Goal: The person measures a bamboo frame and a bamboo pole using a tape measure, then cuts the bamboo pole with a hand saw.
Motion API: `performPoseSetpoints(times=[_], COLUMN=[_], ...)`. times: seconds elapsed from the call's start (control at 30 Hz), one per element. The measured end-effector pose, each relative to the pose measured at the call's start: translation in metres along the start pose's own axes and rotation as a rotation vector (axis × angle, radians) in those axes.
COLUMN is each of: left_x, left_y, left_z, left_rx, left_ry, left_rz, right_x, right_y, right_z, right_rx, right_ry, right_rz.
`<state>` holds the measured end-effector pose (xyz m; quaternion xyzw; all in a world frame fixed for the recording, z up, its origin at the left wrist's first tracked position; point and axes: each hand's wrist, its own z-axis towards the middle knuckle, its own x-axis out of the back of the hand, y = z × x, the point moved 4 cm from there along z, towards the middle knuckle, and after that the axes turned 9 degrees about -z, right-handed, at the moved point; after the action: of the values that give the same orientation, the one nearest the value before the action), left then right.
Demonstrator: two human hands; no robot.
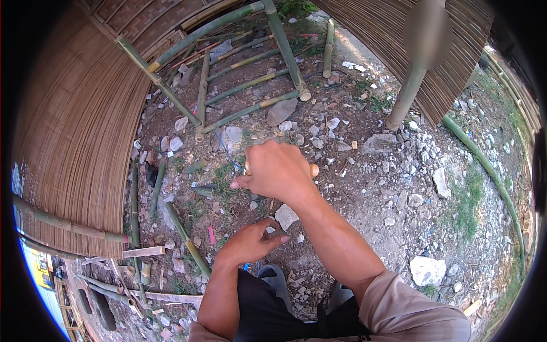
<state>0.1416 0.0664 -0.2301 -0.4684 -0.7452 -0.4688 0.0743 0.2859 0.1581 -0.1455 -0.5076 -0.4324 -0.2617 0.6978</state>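
Observation:
My right hand [278, 171] is out in front of me, its fingers wrapped round a handle. The rounded, light wooden end of this handle [314, 170] sticks out on the wrist side; the rest of what I grip is hidden under the hand. Lower and to the left, my left hand [250, 242] hangs over the ground with nothing in it, fingers loosely bent and thumb apart. A pale stone [286, 216] lies beyond its fingertips. Short cut bamboo pieces [196, 166] rest on the soil left of my right hand.
A ladder-like green bamboo frame [250, 110] stands ahead. Woven slat panels [85, 137] rise at the left and at the upper right, where a bamboo post [407, 94] stands. Rubble, a large white rock [427, 271] and a long curved bamboo pole [490, 165] lie to the right.

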Motion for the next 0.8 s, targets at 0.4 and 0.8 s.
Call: performPoseSetpoints(times=[0.4, 0.8], left_x=[0.0007, -0.0001], left_y=[0.0030, 0.0039], left_z=[-0.0013, -0.0003], left_rx=[0.005, 0.008], left_ry=[-0.010, -0.023], left_rz=[0.020, 0.062], right_x=[0.0016, -0.0007], right_y=[-0.0009, 0.0012], right_z=[0.0004, 0.0015], right_rx=[-0.002, 0.001], right_ry=[0.004, -0.006], right_rz=[0.000, 0.014])
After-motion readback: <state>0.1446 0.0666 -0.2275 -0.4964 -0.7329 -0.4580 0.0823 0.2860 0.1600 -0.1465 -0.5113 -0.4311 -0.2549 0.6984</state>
